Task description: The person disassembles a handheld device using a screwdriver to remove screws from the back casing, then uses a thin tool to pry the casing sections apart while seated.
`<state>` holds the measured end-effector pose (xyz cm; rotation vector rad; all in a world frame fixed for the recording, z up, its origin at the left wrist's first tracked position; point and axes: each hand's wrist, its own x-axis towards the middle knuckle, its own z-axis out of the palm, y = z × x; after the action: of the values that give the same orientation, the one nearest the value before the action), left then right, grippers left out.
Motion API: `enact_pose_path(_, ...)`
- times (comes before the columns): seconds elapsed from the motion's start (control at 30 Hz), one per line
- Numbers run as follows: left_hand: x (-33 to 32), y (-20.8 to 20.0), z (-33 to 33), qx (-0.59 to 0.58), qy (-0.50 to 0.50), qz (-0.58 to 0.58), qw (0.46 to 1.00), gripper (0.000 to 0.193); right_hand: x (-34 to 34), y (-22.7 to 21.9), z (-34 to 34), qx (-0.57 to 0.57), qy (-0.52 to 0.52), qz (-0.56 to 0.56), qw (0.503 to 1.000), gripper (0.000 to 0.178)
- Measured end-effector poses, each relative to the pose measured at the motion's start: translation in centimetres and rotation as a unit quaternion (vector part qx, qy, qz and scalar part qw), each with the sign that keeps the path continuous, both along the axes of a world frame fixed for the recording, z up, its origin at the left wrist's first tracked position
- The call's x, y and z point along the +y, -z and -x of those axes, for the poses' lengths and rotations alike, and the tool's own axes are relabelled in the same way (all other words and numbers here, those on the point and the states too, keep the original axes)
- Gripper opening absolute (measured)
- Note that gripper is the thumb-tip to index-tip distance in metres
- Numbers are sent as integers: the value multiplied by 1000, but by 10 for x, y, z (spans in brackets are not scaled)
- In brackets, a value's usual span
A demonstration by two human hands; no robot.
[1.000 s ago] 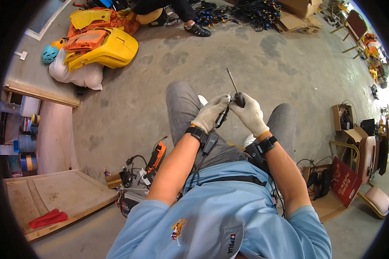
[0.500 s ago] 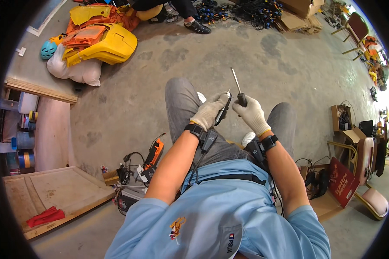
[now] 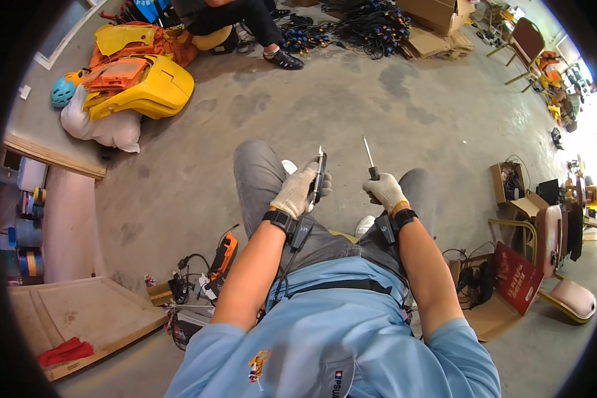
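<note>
Left hand [image 3: 300, 191]: gripping one slim black object [image 3: 320, 174]
Right hand [image 3: 386, 192]: gripping one screwdriver [image 3: 374, 173]
Gloves [image 3: 289, 200]: two
Wristbands [image 3: 280, 219]: two, one behind each hand

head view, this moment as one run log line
left hand: holds slim dark object | right hand: holds screwdriver, tip forward | hands: apart

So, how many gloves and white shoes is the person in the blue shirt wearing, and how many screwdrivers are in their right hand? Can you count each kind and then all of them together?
Gloves: 2
White shoes: 2
Screwdriver in the right hand: 1
Total: 5
</note>
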<state>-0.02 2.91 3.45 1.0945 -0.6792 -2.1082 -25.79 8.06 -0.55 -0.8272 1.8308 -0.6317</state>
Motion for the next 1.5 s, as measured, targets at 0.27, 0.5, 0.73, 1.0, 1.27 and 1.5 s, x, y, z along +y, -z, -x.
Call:
enact_pose_path(0.27, -3, 12, -5, 13, -12, -48, 999, 34, -5, 12, 4, -44, 47, 19, 998, 19)
enact_pose_path(0.5, -5, 11, -5, -7, -9, -29, 1000, 34, -5, 3, 1, -45, 62, -5, 997, 17)
enact_pose_path(0.73, -1, 12, -6, -16, -11, -24, 1000, 38, 0, 10, 4, -75, 85, 11, 993, 16)
enact_pose_path(1.0, -5, 15, -2, -24, -17, -34, 999, 44, -5, 16, 10, -98, 116, 34, 988, 15)
enact_pose_path(1.27, -4, 10, -4, -37, -16, -28, 999, 44, -5, 14, 9, -111, 128, 45, 985, 13)
enact_pose_path(1.5, 4, 11, -7, -35, -16, -19, 999, 39, 2, 25, 12, -110, 137, 47, 983, 10)
